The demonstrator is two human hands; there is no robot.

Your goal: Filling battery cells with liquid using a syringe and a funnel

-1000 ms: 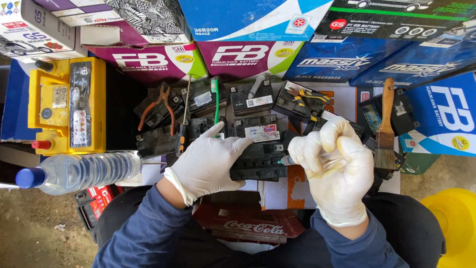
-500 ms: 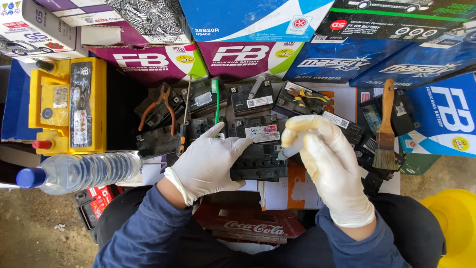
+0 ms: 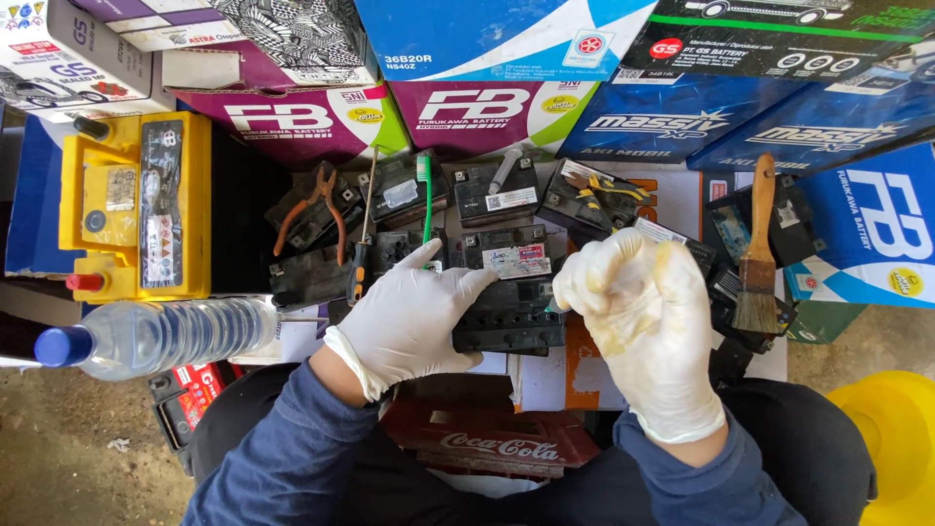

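Coloured boxes [image 3: 506, 58] fill the top of the view. At left a yellow battery [image 3: 136, 205] stands, with a water bottle [image 3: 166, 336] lying below it. Small black batteries lie in the middle; one battery [image 3: 511, 317] is under the left hand [image 3: 414, 317], which lies flat and spread on it. The right hand [image 3: 638, 312] is raised just beside, fingers curled; it perhaps pinches something small, I cannot tell. A brush [image 3: 758, 253], pliers [image 3: 317, 209] and a green toothbrush [image 3: 426, 195] lie around.

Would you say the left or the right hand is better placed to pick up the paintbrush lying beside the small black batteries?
Probably the right hand: it is raised just left of the paintbrush, which lies on that side. The left hand rests flat on the black battery, apparently steadying it, farther from the brush.
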